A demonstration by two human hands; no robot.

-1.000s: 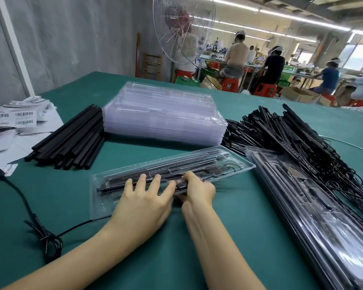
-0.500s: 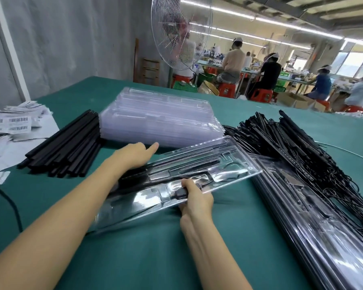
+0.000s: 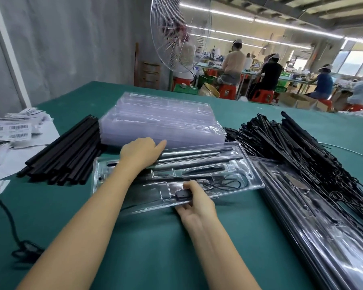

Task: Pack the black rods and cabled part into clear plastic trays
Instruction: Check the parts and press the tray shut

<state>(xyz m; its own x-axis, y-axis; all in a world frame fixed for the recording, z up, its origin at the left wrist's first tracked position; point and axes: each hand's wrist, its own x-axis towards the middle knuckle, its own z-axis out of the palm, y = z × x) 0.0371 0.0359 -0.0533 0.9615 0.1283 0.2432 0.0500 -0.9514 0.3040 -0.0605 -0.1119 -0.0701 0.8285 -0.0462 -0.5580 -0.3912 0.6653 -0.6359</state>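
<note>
View from your head camera over the green desk (image 3: 155, 254). The clear tray (image 3: 255, 174) lies across the middle of the desk, long side toward you, with black rods (image 3: 197, 162) seated in its far channels. The cabled part (image 3: 224, 183) is in its near right compartment, the thin wire looped.

Your right hand (image 3: 195, 203) pinches the tray's near rim. The thumb presses on top over the part's black block, and the fingers (image 3: 181, 209) pass beneath the rim.

Your left hand (image 3: 142, 152) rests on the tray's far side over the rods, knuckles bent and forefinger pointing right. Whether it grasps anything underneath cannot be told.

The stack of empty trays (image 3: 161, 120) stands just behind the tray, toward the far edge. The loose rods (image 3: 67, 155) lie bundled to its left, touching the stack's base. The heap of cabled parts (image 3: 291, 147) spreads toward the right edge, with filled trays (image 3: 314, 222) in front of it running to the near right corner.

Barcode labels (image 3: 11, 130) lie along the left edge, and a black cord (image 3: 7, 214) trails toward the near left corner. Beyond the far edge stand a fan (image 3: 180, 34) and seated workers (image 3: 233, 61).
</note>
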